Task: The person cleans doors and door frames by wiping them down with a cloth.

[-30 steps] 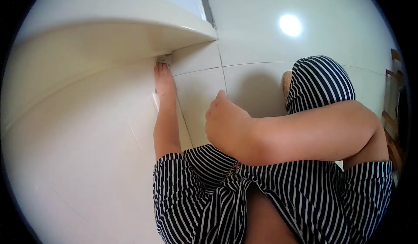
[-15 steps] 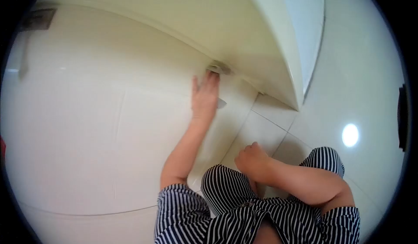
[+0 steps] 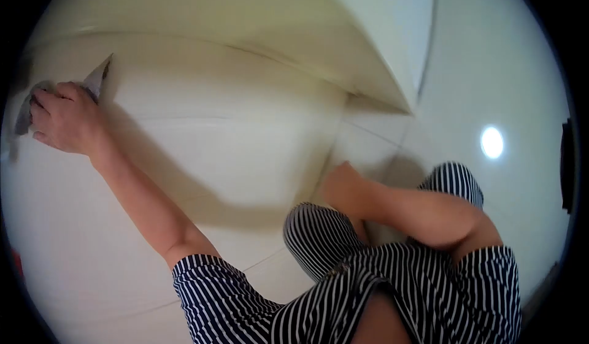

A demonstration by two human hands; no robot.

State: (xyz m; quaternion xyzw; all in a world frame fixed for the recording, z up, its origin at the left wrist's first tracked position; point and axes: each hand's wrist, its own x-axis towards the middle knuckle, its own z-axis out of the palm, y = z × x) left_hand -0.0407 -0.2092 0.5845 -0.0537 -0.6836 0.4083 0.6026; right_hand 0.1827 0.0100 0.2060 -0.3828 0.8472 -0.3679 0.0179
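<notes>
My left hand is stretched far to the left, its fingers closed over a grey cloth that is pressed on the pale, smooth tiled surface. Cloth sticks out on both sides of the hand, with one pointed corner up to the right; the rest is hidden under the palm. My right hand is curled closed by my knee, slightly blurred. Nothing shows in it, and its forearm lies across my lap.
A cream panel runs along the top, its lower corner near the tile joints. My knees in striped cloth are close below. A round bright light reflection shows at right. Something red is at the left edge.
My left hand has swept far to the left with the grey cloth, away from the foot of the panel. My right hand stays by the knee; the whole view has shifted somewhat.
</notes>
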